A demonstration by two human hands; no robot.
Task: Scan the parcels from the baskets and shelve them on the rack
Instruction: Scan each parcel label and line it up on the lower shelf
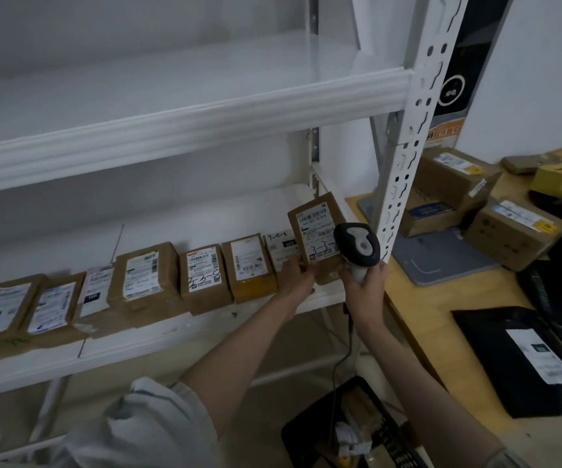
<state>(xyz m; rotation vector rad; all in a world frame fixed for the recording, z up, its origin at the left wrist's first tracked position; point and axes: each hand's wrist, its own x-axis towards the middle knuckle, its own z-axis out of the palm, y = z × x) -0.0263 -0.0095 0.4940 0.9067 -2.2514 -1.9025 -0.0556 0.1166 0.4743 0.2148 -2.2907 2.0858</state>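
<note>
My left hand (296, 272) grips the lower left edge of a small brown parcel (316, 228) with a white label marked "3-3-", held upright at the right end of the white rack's lower shelf (178, 336). My right hand (364, 282) grips the handle of a grey and black barcode scanner (357, 246), whose head sits just in front of the parcel's label. A row of several labelled brown parcels (202, 275) stands along the shelf to the left. A black basket (367, 434) with parcels inside lies below on the floor.
The rack's white upright post (418, 130) stands right beside the scanner. The upper shelf (158, 130) holds nothing visible. A wooden table (442, 332) at right carries brown boxes (516, 231), a black mailer bag (523, 359) and a grey mat. The scanner's cable hangs toward the basket.
</note>
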